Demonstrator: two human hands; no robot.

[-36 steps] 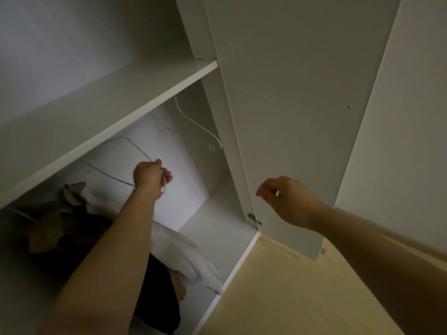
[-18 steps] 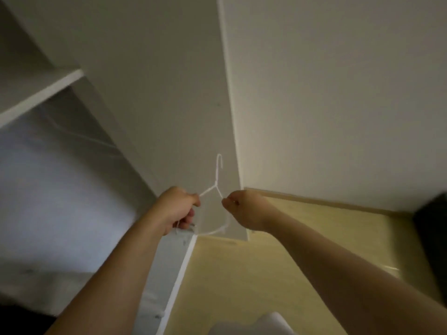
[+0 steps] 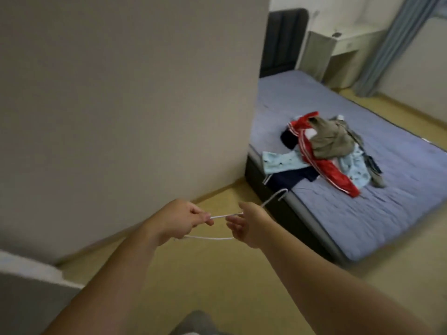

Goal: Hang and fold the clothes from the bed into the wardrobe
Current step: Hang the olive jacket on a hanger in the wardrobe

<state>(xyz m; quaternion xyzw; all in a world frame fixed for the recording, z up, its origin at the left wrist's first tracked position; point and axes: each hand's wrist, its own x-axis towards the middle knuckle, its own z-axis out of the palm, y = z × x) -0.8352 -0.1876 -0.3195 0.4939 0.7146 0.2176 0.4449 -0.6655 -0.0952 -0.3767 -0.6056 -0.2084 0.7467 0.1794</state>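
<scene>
Hands: the left hand (image 3: 183,220) pinches the shoulder of the white wire hanger (image 3: 221,216); the right hand (image 3: 249,226) curls round it near the neck, hook pointing bedward.
Clothes (image 3: 324,148): a tangled heap on the bed (image 3: 362,213) near its edge, well apart from both hands.
Risk, hanger: the thin wire could twist if the hands pull against each other.
Risk, heap: the hook may snag. Tugging one garment could drag the navy piece (image 3: 290,177) at the edge onto the floor (image 3: 217,274).
</scene>
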